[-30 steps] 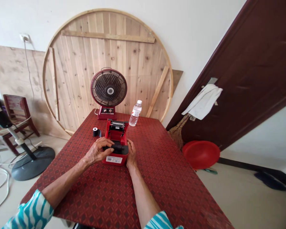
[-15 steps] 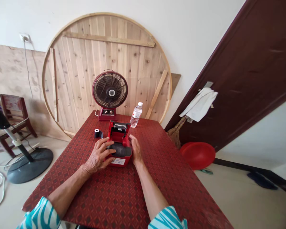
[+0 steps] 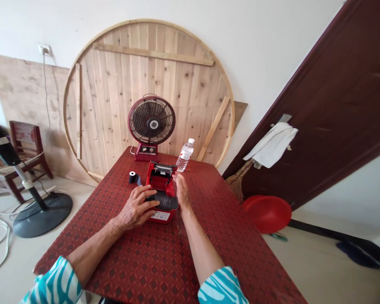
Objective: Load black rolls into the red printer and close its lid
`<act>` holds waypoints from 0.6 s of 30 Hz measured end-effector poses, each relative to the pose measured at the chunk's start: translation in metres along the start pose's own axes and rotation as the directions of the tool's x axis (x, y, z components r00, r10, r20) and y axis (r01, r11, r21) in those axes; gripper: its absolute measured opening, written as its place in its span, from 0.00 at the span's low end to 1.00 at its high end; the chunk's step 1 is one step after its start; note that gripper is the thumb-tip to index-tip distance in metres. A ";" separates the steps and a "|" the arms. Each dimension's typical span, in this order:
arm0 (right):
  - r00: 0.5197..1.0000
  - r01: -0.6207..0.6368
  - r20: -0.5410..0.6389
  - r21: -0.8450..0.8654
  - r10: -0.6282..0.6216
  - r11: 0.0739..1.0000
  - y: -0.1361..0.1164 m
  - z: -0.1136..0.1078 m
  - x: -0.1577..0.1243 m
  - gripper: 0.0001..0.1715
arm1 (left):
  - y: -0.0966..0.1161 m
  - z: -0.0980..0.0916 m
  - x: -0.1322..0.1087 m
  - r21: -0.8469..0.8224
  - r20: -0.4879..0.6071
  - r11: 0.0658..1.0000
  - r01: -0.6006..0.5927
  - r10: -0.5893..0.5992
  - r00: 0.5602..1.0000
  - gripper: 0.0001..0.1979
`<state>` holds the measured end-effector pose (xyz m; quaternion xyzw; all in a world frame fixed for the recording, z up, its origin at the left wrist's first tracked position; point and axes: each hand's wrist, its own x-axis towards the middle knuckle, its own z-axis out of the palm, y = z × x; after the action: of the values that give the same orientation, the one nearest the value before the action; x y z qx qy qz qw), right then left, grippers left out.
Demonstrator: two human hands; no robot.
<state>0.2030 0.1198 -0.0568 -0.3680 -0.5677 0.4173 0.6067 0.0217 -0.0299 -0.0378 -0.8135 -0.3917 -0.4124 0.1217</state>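
Note:
A small red label printer stands on the table, its hinged lid raised and its inside showing. A dark roll-like part lies in its front half, and a white printed label is on its front. My left hand lies along the printer's left side, fingers spread over the dark part. At the right, my right hand has its fingertips closed on the edge of the raised lid; its thumb is partly hidden. A roll of black ribbon rests left of the printer, with a loose end trailing.
Behind the printer stand a red fan and a water bottle. The table has a red patterned cover. A round wooden tabletop leans on the wall. A red basin lies at the right, a fan stand at the left.
My right hand has moved up from the printer's side to the edge of its lid. My left hand stays on the printer. The whole view has shifted slightly.

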 end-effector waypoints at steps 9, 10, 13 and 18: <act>0.997 -0.067 -0.032 0.038 0.069 0.997 -0.009 0.007 0.021 0.32 | -0.004 0.006 -0.007 -0.005 0.009 1.000 -0.028 0.028 1.000 0.15; 0.996 -0.088 0.002 0.066 0.088 0.994 -0.011 0.009 0.022 0.33 | -0.004 0.006 -0.007 -0.017 0.022 0.999 -0.027 0.028 0.999 0.16; 0.994 -0.107 0.008 0.124 0.107 0.986 -0.014 0.009 0.021 0.32 | -0.005 0.004 -0.008 -0.070 0.007 0.998 -0.010 0.011 1.000 0.21; 0.999 -0.035 0.005 0.072 0.035 0.997 -0.011 -0.001 -0.003 0.25 | -0.013 0.000 -0.010 -0.124 -0.187 0.950 0.286 -0.306 0.934 0.22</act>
<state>0.2050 0.1127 -0.0476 -0.3549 -0.5471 0.4487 0.6110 0.0082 -0.0268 -0.0470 -0.7035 -0.4753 -0.5251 0.0590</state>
